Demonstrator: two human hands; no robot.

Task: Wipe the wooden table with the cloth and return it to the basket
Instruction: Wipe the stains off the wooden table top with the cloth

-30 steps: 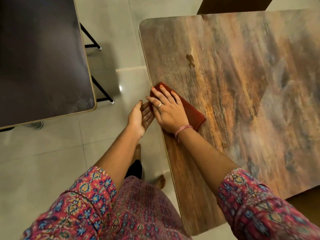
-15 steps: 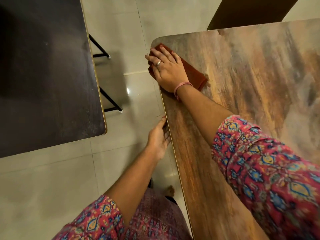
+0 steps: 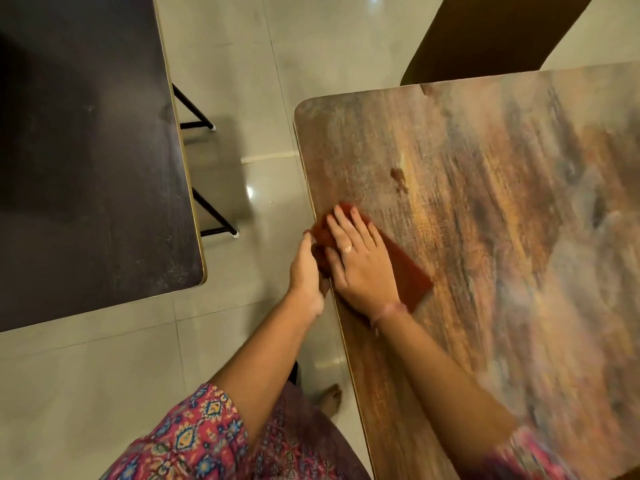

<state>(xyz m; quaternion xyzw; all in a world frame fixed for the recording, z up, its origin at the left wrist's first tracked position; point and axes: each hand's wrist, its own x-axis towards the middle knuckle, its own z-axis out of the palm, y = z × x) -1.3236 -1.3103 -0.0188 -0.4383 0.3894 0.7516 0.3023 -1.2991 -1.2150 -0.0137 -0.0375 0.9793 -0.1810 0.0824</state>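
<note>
We stand at the left edge of the wooden table [image 3: 485, 254], its grained top filling the right half of the view. To our left a dark table [image 3: 86, 150] on black legs stands apart across pale, glossy floor tiles [image 3: 104, 393]; a dark panel [image 3: 485, 36], perhaps a chair back, rises beyond the far edge. No basket is in view. The red cloth [image 3: 407, 271] lies flat at the table's edge, one corner overhanging it. Our right hand [image 3: 360, 261] presses it with straight, spread fingers, a flat palm that likely spreads pressure over the cloth. Our left hand [image 3: 306, 268] waits just off the edge beside the overhanging corner, seemingly to catch swept crumbs; its fingers are hidden, so whether it is cupped or gripping cannot be told. A small dark stain [image 3: 398, 178] remains ahead of the cloth.
</note>
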